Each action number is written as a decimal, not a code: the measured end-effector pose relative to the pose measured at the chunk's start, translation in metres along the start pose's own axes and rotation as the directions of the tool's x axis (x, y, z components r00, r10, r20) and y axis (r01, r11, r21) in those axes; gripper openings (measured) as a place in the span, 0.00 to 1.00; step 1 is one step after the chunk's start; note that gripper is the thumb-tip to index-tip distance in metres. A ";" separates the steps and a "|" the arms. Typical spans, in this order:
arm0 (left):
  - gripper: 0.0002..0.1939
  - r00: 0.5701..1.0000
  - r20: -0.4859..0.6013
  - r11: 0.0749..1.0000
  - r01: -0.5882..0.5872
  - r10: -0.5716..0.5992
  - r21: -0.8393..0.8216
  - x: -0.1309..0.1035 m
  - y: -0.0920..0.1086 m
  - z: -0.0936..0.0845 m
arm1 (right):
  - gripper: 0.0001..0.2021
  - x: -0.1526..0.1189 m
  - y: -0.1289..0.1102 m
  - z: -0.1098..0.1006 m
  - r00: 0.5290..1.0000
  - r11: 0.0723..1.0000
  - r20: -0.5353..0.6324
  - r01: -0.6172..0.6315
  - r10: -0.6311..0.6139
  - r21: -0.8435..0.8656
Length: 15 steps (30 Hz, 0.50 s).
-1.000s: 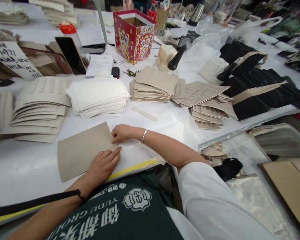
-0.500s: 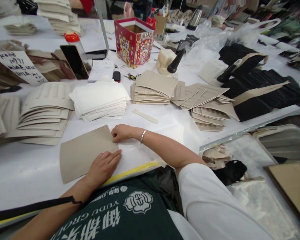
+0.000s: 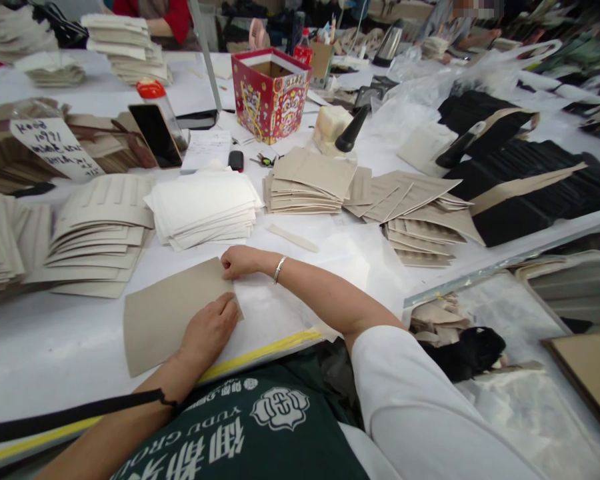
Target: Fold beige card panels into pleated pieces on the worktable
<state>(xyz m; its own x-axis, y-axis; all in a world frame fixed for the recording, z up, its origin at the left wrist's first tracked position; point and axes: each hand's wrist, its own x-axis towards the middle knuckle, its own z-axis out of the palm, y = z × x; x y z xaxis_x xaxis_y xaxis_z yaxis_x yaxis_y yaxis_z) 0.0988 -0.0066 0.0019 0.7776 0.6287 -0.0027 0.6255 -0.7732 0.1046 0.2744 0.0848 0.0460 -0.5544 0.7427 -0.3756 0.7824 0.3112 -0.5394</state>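
A beige rectangular sheet (image 3: 170, 317) lies on the white table in front of me. My left hand (image 3: 213, 330) rests on its lower right part, fingers bent and drawn together near the right edge. At the sheet's upper right corner, my right hand (image 3: 237, 262) has its fingers curled in a pinch on the edge; the fingertips are partly hidden. Behind the sheet is a stack of white pieces (image 3: 205, 208). A thin pale strip (image 3: 293, 238) lies beyond my right hand.
Beige stacks (image 3: 307, 180) stand beyond my hands, with curved panels (image 3: 100, 227) at left. Farther back are a red box (image 3: 271, 97), a phone (image 3: 155, 135) and a black-handled tool (image 3: 353, 130). Black pieces (image 3: 535, 180) lie at right. A person's red sleeve (image 3: 180, 23) shows across the table.
My left hand's fingers have gone from stretched flat to bent, a little higher along the sheet's right edge. My right hand stays at the corner. The view has shifted slightly.
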 end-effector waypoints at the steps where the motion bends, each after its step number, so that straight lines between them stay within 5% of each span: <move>1: 0.11 1.000 0.003 1.000 0.009 -0.009 -0.010 0.000 0.000 0.000 | 0.08 0.002 0.001 -0.001 1.000 1.000 -0.009 -0.005 0.005 0.009; 15: 0.08 0.995 0.097 0.998 0.036 -0.031 -0.056 0.009 -0.009 -0.002 | 0.09 0.021 0.004 -0.001 1.000 0.998 0.027 -0.009 0.011 -0.066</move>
<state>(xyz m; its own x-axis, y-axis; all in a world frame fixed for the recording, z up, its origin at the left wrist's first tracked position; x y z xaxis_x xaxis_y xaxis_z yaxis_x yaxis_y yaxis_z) 0.1002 0.0067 0.0033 0.7606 0.6411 -0.1025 0.6487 -0.7441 0.1596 0.2662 0.1019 0.0372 -0.5535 0.7297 -0.4016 0.8044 0.3433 -0.4849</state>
